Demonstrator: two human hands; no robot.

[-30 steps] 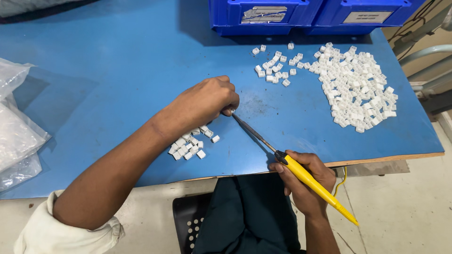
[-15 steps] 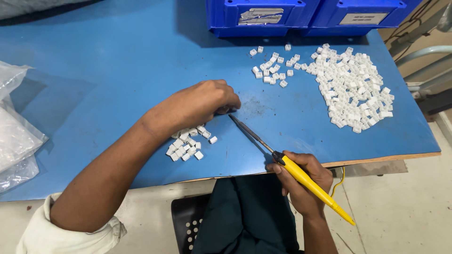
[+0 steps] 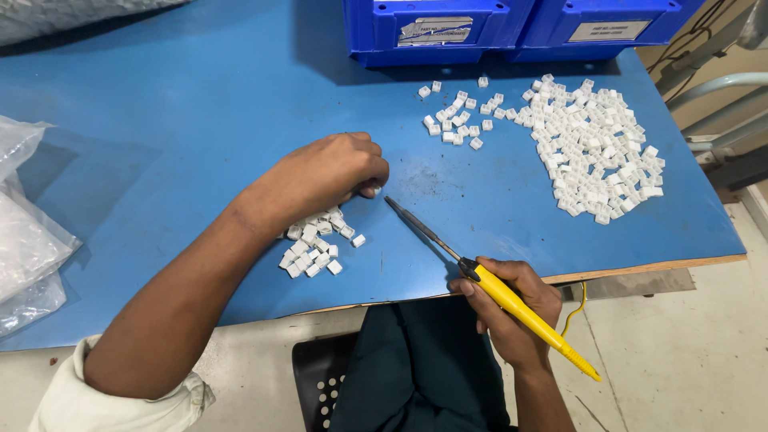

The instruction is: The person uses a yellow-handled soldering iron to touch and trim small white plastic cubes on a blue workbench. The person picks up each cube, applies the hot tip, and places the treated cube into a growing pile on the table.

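Yellow-handled tool point(image 3: 512, 300) gripped by right hand point(image 3: 512, 308); left hand point(image 3: 336, 172) pinches one white piece point(image 3: 376, 190).

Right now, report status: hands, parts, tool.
Left hand closed over a small white part at the tool tip. Right hand grips yellow-handled tool. Small pile beside left wrist. Nothing between.

A: Table point(image 3: 200, 112) plain blue; bins point(image 3: 512, 28) a deeper blue, pale labels.
B: Small parts point(image 3: 596, 148) all white. Tool point(image 3: 512, 300): yellow handle, dark metal shaft.
A: Bags point(image 3: 24, 232) clear; sleeve point(image 3: 120, 404) cream, garment point(image 3: 424, 368) dark green.
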